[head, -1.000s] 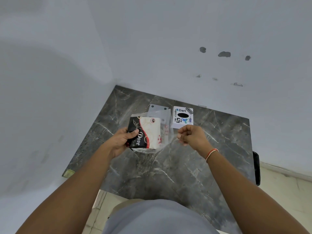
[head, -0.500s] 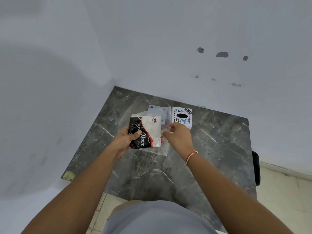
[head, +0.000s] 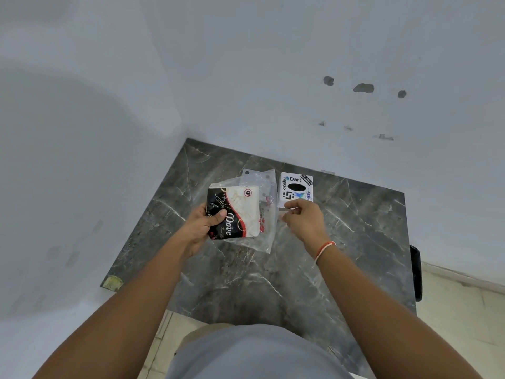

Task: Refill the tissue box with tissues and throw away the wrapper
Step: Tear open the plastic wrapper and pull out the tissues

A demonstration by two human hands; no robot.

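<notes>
Your left hand [head: 203,228] grips the "Dove" tissue pack [head: 235,212]; your right hand [head: 302,218] pinches its clear wrapper [head: 266,231] edge. The tissue box [head: 296,190] (stickers read "Dart", "code") sits beside it, with bare marble table [head: 273,283] nearer you.

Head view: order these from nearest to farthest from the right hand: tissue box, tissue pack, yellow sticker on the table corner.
From the right hand:
1. Tissue box, just beyond its fingertips.
2. Tissue pack, to its left, in the left hand.
3. Yellow sticker, far left on the table's near corner.
</notes>
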